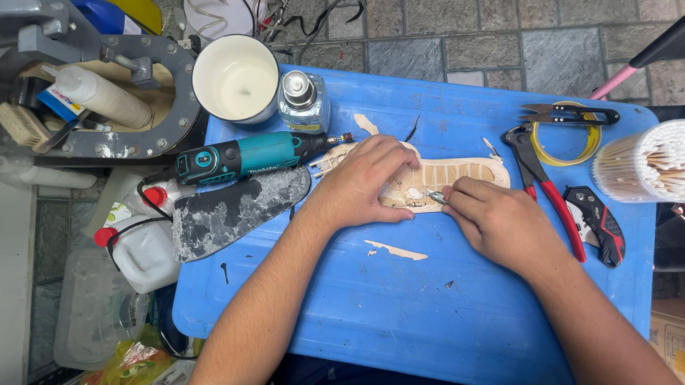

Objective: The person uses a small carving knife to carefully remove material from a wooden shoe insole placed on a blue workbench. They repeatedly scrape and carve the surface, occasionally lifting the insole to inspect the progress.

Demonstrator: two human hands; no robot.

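Observation:
A pale wooden cut-out piece [465, 172] with a row of slots lies on the blue plastic table top [409, 305]. My left hand [365, 185] presses down flat on its left part, fingers spread over the wood. My right hand [498, 220] is closed around a small metal-tipped blade tool [436, 198], whose tip touches the wood's lower edge just beside my left fingers. A thin wood sliver [395, 249] lies on the table below my hands.
A teal rotary tool [241, 158] and a stained trowel-like blade [232, 211] lie at the left. A white cup [236, 75] and glass bottle [303, 102] stand behind. Red pliers [546, 187], folding knife [599, 223], snips [570, 114], tape roll [564, 158], cotton swab tub [661, 163] sit right.

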